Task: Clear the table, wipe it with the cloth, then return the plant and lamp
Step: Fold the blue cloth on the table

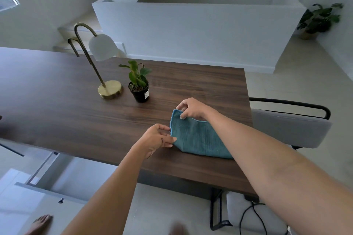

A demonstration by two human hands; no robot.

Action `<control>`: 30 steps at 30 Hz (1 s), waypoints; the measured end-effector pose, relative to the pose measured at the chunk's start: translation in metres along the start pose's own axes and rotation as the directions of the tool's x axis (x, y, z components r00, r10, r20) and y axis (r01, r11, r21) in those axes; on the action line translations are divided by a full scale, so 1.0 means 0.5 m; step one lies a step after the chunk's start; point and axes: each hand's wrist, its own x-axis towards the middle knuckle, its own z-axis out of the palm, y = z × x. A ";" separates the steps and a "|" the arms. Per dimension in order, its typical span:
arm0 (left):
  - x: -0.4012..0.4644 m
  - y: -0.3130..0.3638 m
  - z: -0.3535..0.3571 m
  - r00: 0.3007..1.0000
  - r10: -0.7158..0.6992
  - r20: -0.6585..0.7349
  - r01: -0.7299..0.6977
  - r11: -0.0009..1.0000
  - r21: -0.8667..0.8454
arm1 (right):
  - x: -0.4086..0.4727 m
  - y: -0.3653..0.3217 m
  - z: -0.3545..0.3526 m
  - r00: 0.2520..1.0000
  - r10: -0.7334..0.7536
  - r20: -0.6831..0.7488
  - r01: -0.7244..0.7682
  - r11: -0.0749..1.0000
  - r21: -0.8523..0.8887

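A folded teal cloth (198, 139) lies on the dark wooden table (76, 105) near its right front corner. My left hand (157, 138) pinches the cloth's near left corner. My right hand (191, 108) pinches its far left corner, slightly raised off the wood. Behind them stands a small green plant (139, 82) in a black pot. A brass lamp (103, 59) with a white shade stands just left of the plant, its round base on the table.
A grey chair (290, 126) with a black frame stands at the table's right end. A second grey seat (254, 213) with a black cable sits under the front edge. A low white wall runs behind the table; a large potted plant (319, 21) stands far right.
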 end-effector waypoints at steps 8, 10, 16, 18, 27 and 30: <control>-0.021 0.079 0.109 0.965 0.170 0.200 -0.180 0.983 0.034 | -0.083 0.058 -0.102 0.986 -0.085 -0.145 0.068 0.990 -0.120; -0.019 0.094 0.148 0.951 0.187 0.246 -0.207 0.977 0.058 | -0.108 0.082 -0.128 0.976 -0.086 -0.199 0.056 0.987 -0.150; 0.006 0.087 0.263 0.914 0.208 0.348 -0.300 0.924 0.235 | -0.179 0.164 -0.184 0.954 -0.059 -0.294 -0.015 0.970 -0.243; 0.012 0.066 0.303 0.892 0.272 0.362 -0.395 0.858 0.329 | -0.192 0.193 -0.188 0.951 -0.033 -0.308 -0.058 0.958 -0.281; 0.026 -0.003 0.405 0.838 0.290 0.461 -0.507 0.724 0.467 | -0.215 0.301 -0.174 0.922 0.030 -0.386 -0.172 0.926 -0.337; 0.032 -0.011 0.396 0.845 0.303 0.440 -0.503 0.729 0.464 | -0.223 0.323 -0.167 0.910 0.075 -0.407 -0.206 0.935 -0.289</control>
